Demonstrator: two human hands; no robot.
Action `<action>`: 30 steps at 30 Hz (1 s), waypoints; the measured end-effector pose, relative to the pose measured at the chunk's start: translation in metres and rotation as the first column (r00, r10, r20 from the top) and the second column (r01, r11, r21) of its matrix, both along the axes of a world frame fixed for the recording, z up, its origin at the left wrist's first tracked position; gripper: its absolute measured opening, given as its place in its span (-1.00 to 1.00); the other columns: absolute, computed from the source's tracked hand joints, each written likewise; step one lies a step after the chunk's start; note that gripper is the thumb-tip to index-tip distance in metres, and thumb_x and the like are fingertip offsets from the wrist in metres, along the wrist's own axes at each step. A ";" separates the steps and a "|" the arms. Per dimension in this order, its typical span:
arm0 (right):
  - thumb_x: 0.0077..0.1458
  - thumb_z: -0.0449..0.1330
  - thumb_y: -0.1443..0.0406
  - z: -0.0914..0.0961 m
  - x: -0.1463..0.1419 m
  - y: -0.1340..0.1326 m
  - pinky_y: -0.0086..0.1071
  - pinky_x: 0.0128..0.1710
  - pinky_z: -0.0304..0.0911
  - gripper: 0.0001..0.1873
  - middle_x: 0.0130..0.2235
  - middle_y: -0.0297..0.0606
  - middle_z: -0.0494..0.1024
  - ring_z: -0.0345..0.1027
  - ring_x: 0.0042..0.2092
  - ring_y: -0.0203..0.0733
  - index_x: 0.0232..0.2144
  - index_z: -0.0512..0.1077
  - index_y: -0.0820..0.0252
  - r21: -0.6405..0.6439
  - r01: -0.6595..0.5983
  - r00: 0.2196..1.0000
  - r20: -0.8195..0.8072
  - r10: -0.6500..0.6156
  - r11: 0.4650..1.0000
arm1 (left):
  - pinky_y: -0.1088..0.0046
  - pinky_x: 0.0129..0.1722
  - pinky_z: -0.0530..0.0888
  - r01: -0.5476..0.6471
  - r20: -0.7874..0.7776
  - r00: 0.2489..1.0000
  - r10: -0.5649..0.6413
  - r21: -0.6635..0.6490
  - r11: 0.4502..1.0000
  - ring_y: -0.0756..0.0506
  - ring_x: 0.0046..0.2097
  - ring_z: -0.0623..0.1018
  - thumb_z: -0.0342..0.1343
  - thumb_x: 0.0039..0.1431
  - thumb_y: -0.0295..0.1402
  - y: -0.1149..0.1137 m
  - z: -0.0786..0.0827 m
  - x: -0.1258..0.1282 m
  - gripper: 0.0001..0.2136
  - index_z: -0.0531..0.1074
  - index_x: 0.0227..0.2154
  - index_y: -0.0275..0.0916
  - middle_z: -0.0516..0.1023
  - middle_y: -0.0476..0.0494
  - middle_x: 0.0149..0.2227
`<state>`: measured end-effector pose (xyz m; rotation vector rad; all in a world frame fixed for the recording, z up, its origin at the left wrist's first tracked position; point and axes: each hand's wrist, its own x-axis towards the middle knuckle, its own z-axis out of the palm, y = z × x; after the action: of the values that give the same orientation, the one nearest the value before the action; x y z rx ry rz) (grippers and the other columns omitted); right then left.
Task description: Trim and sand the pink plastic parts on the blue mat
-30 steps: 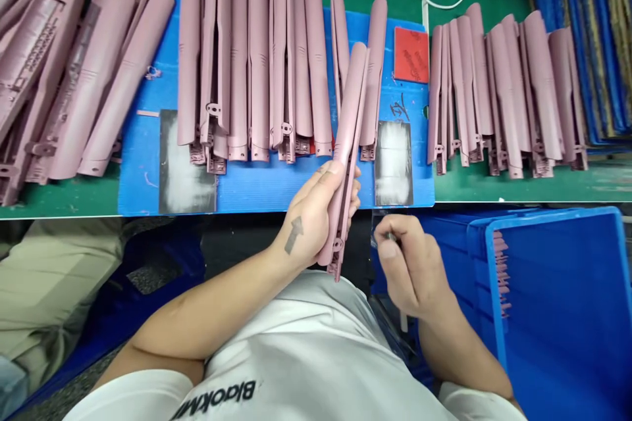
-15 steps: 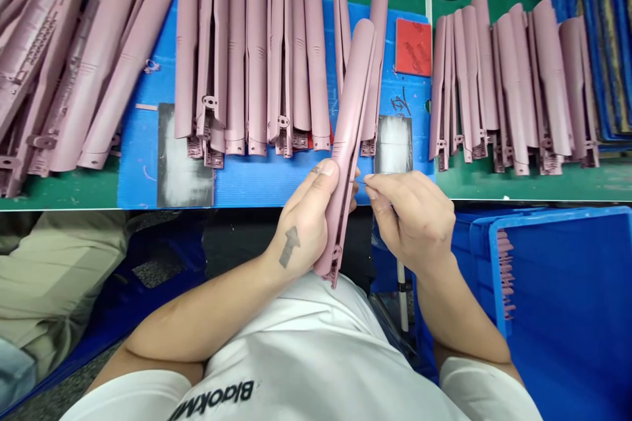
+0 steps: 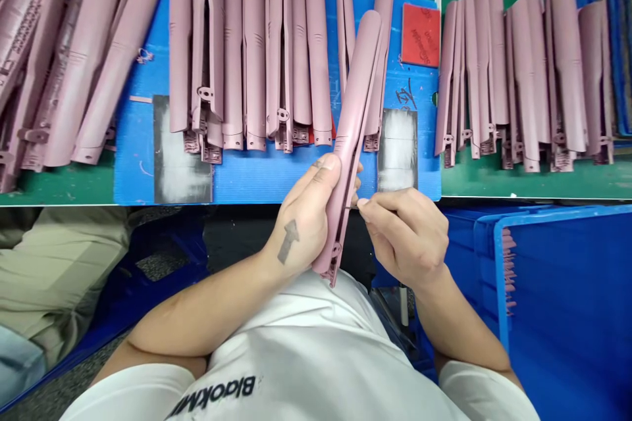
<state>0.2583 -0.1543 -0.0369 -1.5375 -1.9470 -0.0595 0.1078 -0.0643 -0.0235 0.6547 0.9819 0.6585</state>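
Observation:
My left hand point(image 3: 309, 217) is wrapped round a long mauve plastic shell point(image 3: 353, 125), held on edge and pointing away from me over the table's front edge. My right hand point(image 3: 402, 237) is closed in a pinch on a thin tool point(image 3: 351, 206) whose tip touches the shell's right edge near my left fingers. A row of like mauve shells point(image 3: 257, 46) lies on the blue mat point(image 3: 266, 177) just beyond.
More mauve shells are piled at the left point(image 3: 64, 59) and lined up at the right point(image 3: 523, 72) on the green table point(image 3: 543, 181). A red pad point(image 3: 420, 35) lies on the mat. Blue crates point(image 3: 567, 302) stand at my right. Another person's leg point(image 3: 54, 263) shows at the left.
My right hand rose from beside my lap to the shell's right edge, then slid a little down along it with the tool. The left hand kept the shell nearly still.

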 end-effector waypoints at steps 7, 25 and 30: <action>0.34 0.27 0.49 -0.002 -0.008 -0.013 -0.28 -0.25 0.27 -0.70 -0.23 -0.21 0.70 0.47 -0.29 -0.19 0.05 0.53 0.11 0.007 -0.033 0.998 -0.045 0.033 0.999 | 0.54 -0.43 0.43 -0.017 0.115 0.993 0.026 -0.082 0.996 0.01 -0.37 0.45 0.36 0.27 0.08 0.003 0.005 0.002 -0.55 0.58 -0.15 -0.27 0.47 -0.06 -0.35; 0.39 0.25 0.45 0.002 -0.006 -0.023 -0.25 -0.23 0.39 -0.80 -0.18 -0.17 0.72 0.57 -0.23 -0.15 -0.02 0.54 0.12 -0.058 -0.128 0.952 -0.286 0.107 0.990 | 0.59 -0.64 0.27 0.012 0.158 0.987 0.008 -0.128 0.992 0.02 -0.45 0.38 0.34 0.26 0.08 0.017 0.012 -0.001 -0.57 0.56 -0.18 -0.24 0.37 -0.01 -0.41; 0.40 0.28 0.42 0.005 0.005 0.012 -0.23 -0.14 0.43 -0.78 -0.14 -0.21 0.76 0.61 -0.19 -0.11 0.03 0.53 0.06 -0.002 0.012 0.987 -0.161 -0.012 1.000 | 0.59 -0.65 0.31 0.024 0.151 0.988 -0.006 -0.115 0.993 0.02 -0.46 0.39 0.34 0.25 0.11 0.011 0.008 -0.004 -0.54 0.59 -0.15 -0.23 0.39 -0.02 -0.41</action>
<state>0.2630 -0.1423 -0.0322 -1.5061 -1.8112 0.0590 0.1043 -0.0531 -0.0151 0.5020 0.8673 0.6235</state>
